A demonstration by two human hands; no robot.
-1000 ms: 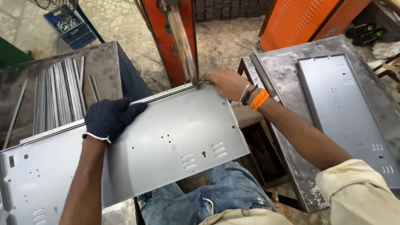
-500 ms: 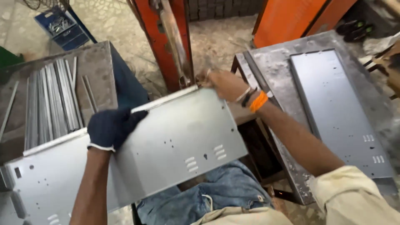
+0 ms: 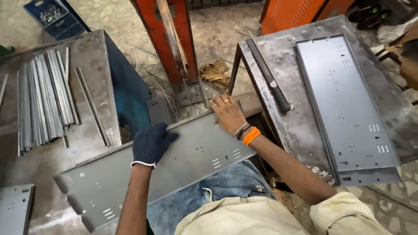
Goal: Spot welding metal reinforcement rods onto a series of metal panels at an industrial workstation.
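Left hand [image 3: 150,142]: covered by a dark navy knitted glove with white cuff edging. Right hand [image 3: 227,114]: bare, rings worn on two fingers; orange and dark bands at the wrist. Cream short-sleeved shirt, blue jeans.

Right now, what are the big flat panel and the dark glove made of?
The panel looks like thin sheet metal: flat grey, dull sheen, punched slots and holes, folded edge. The glove on the left hand looks like knitted fabric, dark blue with a white cuff. The right hand is bare, resting on the panel's edge.
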